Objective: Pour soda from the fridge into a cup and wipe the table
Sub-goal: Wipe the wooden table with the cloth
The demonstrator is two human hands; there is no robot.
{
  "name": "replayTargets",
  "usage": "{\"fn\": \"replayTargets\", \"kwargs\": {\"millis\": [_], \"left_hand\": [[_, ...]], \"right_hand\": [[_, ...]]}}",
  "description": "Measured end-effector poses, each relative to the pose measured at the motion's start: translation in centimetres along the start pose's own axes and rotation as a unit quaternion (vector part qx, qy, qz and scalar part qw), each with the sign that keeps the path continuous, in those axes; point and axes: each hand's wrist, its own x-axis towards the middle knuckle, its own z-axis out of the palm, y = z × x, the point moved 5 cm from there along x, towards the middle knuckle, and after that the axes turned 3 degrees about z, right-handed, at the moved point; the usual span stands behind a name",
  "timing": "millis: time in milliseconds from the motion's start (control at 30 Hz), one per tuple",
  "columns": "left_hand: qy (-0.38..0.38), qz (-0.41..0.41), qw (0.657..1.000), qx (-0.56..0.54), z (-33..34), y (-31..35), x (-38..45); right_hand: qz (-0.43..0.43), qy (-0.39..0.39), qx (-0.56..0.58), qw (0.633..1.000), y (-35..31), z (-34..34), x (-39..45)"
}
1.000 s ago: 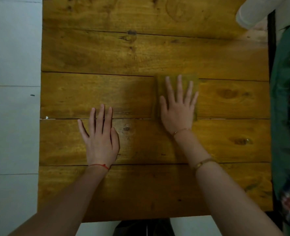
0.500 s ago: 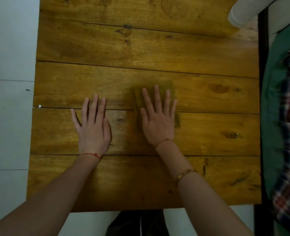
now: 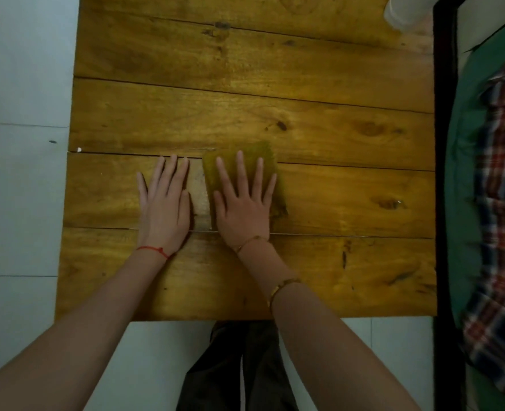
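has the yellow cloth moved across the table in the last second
Yes. The cloth under the right hand slid left and nearer, closing on the left hand, which stays planted on the table.

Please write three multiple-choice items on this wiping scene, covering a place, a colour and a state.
1. Where does the cloth lie?
A. under the right hand
B. under the left hand
C. on the floor

2. What colour is the thread on the left wrist?
A. blue
B. red
C. white

3. How does the left hand rest?
A. clenched in a fist
B. flat, palm down on the table
C. raised in the air

Key: 1 A, the right hand presses flat on it; 2 B, a red thread circles the wrist; 3 B, the left hand lies open on the table.
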Motion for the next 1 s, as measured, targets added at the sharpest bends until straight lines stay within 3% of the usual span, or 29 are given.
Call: {"fn": "replayTargets", "kwargs": {"millis": [167, 400, 533, 600, 733, 867, 1000], "left_hand": [[-0.036, -0.001, 0.999, 0.037, 0.9, 0.8, -5.5], [-0.043, -0.029, 0.997, 0.065, 2.1, 1.4, -7.7], [-0.029, -0.042, 0.997, 0.050, 2.3, 1.6, -7.9], [-0.017, -0.050, 0.998, 0.037, 2.1, 1.7, -8.4], [0.020, -0.089, 0.996, 0.006, 1.6, 1.7, -10.2], [0.060, -0.150, 0.987, -0.024, 1.1, 1.7, -12.5], [0.049, -0.173, 0.984, -0.018, 1.1, 3.2, -13.7]], "right_hand": [[-0.024, -0.033, -0.007, 0.999, 1.0, 1.8, -7.4], [0.197, 0.003, -0.022, 0.980, 14.1, -0.9, -9.5], [0.273, 0.030, 0.011, 0.961, 14.3, -2.0, -4.6], [0.215, 0.023, 0.005, 0.976, 10.8, -1.6, -2.9], [0.017, -0.026, -0.010, 0.999, 0.9, 0.8, -3.6], [-0.053, -0.062, -0.014, 0.997, -1.1, 2.2, -6.6], [-0.072, -0.084, 0.000, 0.994, 0.5, 1.9, -10.7]]}}
